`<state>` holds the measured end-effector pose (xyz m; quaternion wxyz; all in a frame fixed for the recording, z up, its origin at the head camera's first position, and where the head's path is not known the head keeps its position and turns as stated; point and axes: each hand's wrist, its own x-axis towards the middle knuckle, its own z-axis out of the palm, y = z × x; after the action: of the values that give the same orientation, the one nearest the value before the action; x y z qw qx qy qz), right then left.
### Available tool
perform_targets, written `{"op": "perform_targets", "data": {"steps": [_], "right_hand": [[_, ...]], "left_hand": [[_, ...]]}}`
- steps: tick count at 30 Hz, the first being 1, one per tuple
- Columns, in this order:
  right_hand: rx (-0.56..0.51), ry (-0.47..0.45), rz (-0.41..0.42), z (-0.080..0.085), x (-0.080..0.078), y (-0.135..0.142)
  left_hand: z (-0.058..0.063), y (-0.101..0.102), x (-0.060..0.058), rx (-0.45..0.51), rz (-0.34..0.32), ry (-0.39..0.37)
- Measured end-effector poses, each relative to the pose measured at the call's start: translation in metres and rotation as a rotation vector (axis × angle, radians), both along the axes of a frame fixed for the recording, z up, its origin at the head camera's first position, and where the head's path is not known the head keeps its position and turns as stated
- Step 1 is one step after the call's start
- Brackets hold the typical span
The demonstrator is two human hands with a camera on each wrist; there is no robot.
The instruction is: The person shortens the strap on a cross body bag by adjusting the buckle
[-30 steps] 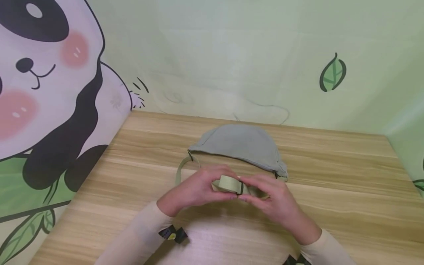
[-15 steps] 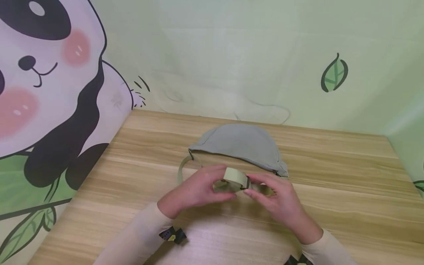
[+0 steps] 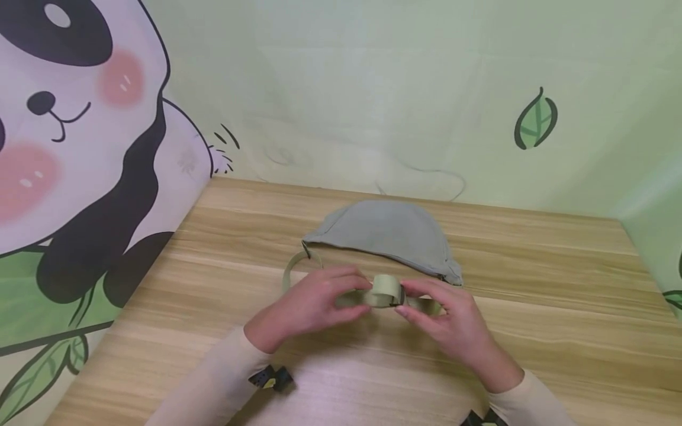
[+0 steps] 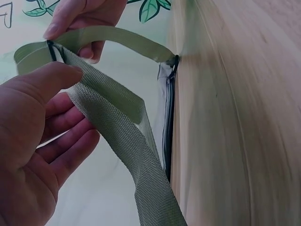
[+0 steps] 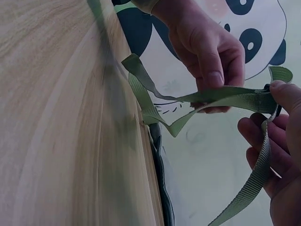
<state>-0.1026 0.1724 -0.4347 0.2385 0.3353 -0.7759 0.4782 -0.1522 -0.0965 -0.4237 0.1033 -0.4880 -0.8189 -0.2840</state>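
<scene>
A grey waist bag (image 3: pixel 383 231) lies on the table with its zipped edge toward the person. Its pale green webbing strap (image 4: pixel 117 125) is lifted between the two hands. My left hand (image 3: pixel 306 307) pinches the doubled webbing between thumb and fingers. Opposite it, my right hand (image 3: pixel 453 316) grips the dark strap adjuster (image 3: pixel 402 294) with thumb and fingertips. A short loop of webbing stands up from the adjuster, between the hands. In the right wrist view the strap's folded lengths (image 5: pixel 221 99) run from the left hand to the adjuster, and one length hangs below it.
The wooden table (image 3: pixel 543 284) meets a pale green wall (image 3: pixel 373 89) behind the bag. A panda picture (image 3: pixel 80 118) covers the left side wall. Dark camera mounts (image 3: pixel 272 377) sit at both wrists.
My left hand has slid left along the webbing, away from the right fingertips. The adjuster has shifted slightly right with the right hand, and the strap loop beside it has changed shape. The bag stays put.
</scene>
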Motion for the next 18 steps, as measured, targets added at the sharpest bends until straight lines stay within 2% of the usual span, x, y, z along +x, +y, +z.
{"op": "perform_targets", "data": {"steps": [11, 18], "right_hand": [[-0.004, 0.015, -0.008, -0.001, -0.002, 0.006], [0.003, 0.016, 0.036, -0.003, -0.003, 0.006]], "left_hand": [[0.000, -0.025, -0.001, -0.061, 0.029, 0.060], [0.001, -0.034, -0.004, -0.089, 0.010, 0.090]]}}
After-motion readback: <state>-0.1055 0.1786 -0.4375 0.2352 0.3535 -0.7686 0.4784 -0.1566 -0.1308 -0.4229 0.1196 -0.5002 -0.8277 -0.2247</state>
